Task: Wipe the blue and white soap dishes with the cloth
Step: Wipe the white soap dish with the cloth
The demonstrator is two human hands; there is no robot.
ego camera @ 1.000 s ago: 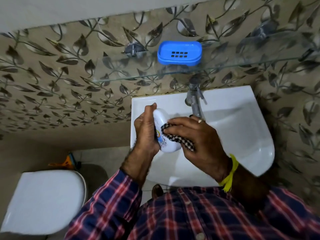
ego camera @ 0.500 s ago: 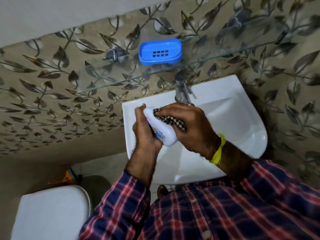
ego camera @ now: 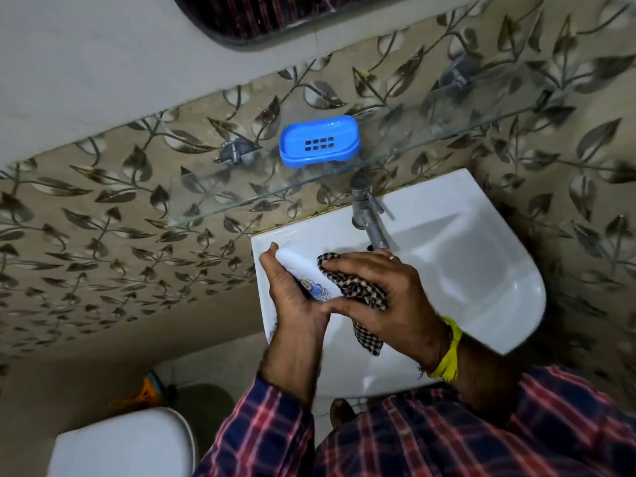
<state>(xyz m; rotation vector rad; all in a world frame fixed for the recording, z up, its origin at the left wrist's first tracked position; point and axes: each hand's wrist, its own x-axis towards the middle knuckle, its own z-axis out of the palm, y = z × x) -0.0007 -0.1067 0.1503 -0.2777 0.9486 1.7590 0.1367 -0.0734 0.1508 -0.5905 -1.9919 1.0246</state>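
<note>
1. Mid-frame, my left hand [ego camera: 292, 301] grips the white soap dish [ego camera: 303, 275] over the washbasin [ego camera: 481, 270].
2. My right hand [ego camera: 385, 297] pinches the checked cloth [ego camera: 358, 290] against it.
3. Above centre, the blue soap dish [ego camera: 318, 141] sits on the glass shelf [ego camera: 241, 197].

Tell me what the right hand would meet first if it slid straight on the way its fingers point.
Probably the white plastic soap dish: the right hand presses the black-and-white checked cloth against it, fingers pointing left. Beyond that lies the left hand, which grips the dish. Depth is hard to judge.
</note>
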